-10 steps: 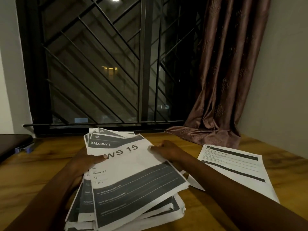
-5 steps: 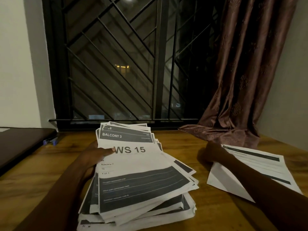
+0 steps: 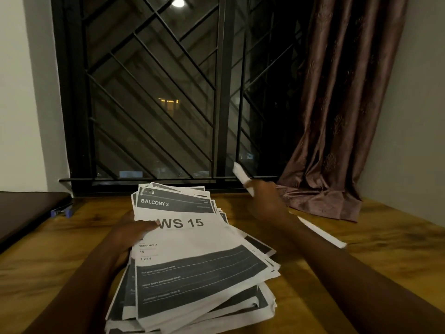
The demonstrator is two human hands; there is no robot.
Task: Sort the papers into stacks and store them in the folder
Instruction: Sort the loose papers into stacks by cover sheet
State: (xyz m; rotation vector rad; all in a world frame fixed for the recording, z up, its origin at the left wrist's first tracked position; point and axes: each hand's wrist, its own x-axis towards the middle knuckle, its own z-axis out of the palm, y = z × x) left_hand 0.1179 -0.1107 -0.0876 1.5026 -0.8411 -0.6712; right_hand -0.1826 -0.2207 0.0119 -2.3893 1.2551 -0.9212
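From my seat, both forearms come in from 6 o'clock and splay apart, so the hands are well separated. My left hand (image 3: 131,235) sits at the 9 o'clock edge of the stack of papers (image 3: 199,297); its thumb lies across the top sheet (image 3: 192,239) just beside the large print "WS 15", and the fingers go under the edge, out of sight, so it grips the stack. My right hand (image 3: 263,204) is raised off the desk (image 3: 361,273) at about 1 o'clock from the stack, with the back of the hand towards me. It is clamped on a single sheet (image 3: 240,175) that I see nearly edge-on. One white end sticks up past the knuckles towards 11 o'clock, and the other end trails down behind the wrist towards 4 o'clock. I cannot tell whether that lower end touches the wood.

The stack lies in front of me, fanned and untidy, its lower sheets jutting out at 3 and 7 o'clock. The header on the top sheet reads "BALCONY 3".

At 9 o'clock on the desk lies a dark flat slab (image 3: 26,213) with a small blue piece (image 3: 61,212) at its near corner; what it is I cannot tell. At 12 o'clock stands a black window grille (image 3: 154,92), dark beyond. At 2 o'clock a brown curtain (image 3: 337,116) hangs, its hem pooled on the desk just behind the right hand.
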